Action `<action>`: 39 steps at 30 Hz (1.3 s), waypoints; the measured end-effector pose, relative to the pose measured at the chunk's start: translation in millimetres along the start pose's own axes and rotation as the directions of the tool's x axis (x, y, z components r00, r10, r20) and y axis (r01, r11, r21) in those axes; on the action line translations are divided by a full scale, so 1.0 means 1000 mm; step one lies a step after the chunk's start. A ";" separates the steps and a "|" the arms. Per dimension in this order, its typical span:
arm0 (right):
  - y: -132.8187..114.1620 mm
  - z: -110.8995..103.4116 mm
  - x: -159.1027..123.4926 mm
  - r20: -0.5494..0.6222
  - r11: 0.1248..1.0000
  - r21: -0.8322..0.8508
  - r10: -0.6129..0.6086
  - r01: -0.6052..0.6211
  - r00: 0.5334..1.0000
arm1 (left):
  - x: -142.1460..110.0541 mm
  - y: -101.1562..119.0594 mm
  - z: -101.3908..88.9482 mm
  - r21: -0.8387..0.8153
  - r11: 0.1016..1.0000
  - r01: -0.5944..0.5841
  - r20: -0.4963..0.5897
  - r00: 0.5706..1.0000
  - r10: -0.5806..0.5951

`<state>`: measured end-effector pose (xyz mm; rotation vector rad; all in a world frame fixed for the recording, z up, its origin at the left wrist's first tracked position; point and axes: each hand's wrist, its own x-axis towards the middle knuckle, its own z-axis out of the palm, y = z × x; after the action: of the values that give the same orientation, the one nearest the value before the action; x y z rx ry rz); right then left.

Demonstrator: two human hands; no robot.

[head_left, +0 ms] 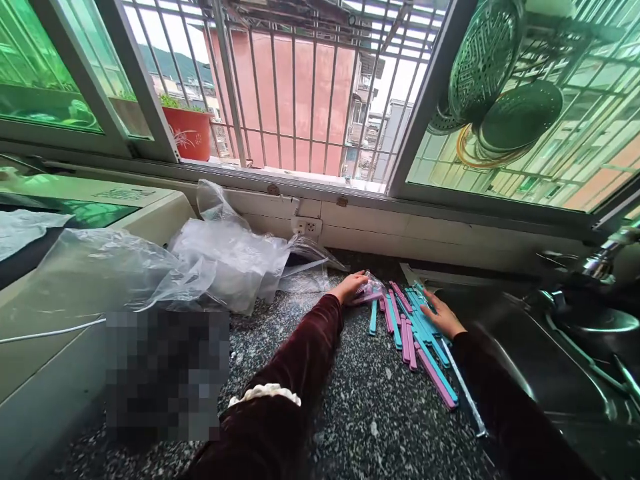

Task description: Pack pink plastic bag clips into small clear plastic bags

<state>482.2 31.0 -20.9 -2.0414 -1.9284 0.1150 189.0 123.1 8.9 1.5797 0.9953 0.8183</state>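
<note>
My left hand (350, 288) grips a small crinkled clear plastic bag (371, 288) at the back of the counter, with something pinkish showing through it. Beside it, several long flat strips lie loosely piled on the speckled counter. Some are teal strips (421, 320), others pink-purple strips (407, 341). On the right side of the pile, my right hand (443, 316) rests at the teal strips with its fingers stretched out, not wrapped round any. Close to my right sleeve lies a thin, shiny pale strip (465, 393), its kind unclear.
To the left, large crumpled clear plastic bags (235, 253) lie against a white appliance (165, 207). A steel sink (495, 333) with a faucet (603, 257) is at the right. Behind are a wall socket (307, 227) and a barred window. A blurred-out patch covers the lower left.
</note>
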 end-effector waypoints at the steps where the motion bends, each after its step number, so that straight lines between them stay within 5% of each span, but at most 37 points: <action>1: -0.003 0.007 -0.002 -0.016 1.000 0.015 -0.003 0.003 1.000 | 0.003 -0.001 0.007 -0.006 1.000 0.009 0.013 1.000 -0.009; 8: -0.041 0.025 -0.055 -0.011 0.997 -0.003 0.071 -0.071 0.997 | -0.027 -0.009 0.062 0.045 0.997 0.060 0.052 0.997 -0.062; 13: -0.058 0.017 -0.096 -0.075 0.991 -0.058 0.118 -0.122 0.990 | -0.074 -0.004 0.095 0.114 0.992 0.058 -0.102 0.994 -0.047; 18: -0.080 0.013 -0.100 -0.135 0.984 -0.113 0.123 -0.139 0.983 | -0.104 0.003 0.109 0.074 0.993 0.088 -0.191 0.979 -0.072; 22: -0.089 -0.007 -0.104 -0.138 0.987 -0.129 0.083 -0.101 0.987 | -0.113 0.004 0.100 -0.028 0.996 0.081 -0.174 0.981 -0.084; 26: -0.091 -0.029 -0.156 -0.169 0.980 -0.170 0.070 -0.099 0.983 | -0.121 0.003 0.084 -0.109 0.990 0.086 -0.130 0.986 -0.100; 31: -0.100 -0.009 -0.225 -0.145 0.972 -0.229 0.022 -0.055 0.989 | -0.128 0.002 0.078 -0.176 0.977 0.124 -0.130 0.980 -0.148; 35: -0.106 0.002 -0.228 -0.203 0.967 -0.243 0.024 -0.074 0.979 | -0.140 0.003 0.059 -0.184 0.982 0.040 -0.146 0.987 -0.067; 39: -0.120 -0.019 -0.208 -0.229 0.968 -0.246 -0.018 -0.040 0.973 | -0.169 0.008 0.004 -0.032 0.995 -0.098 -0.111 0.989 0.094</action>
<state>356.0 -173.7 -3.0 -2.1114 -1.8637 -0.3652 122.9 -32.2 13.5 1.5739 0.9814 0.9937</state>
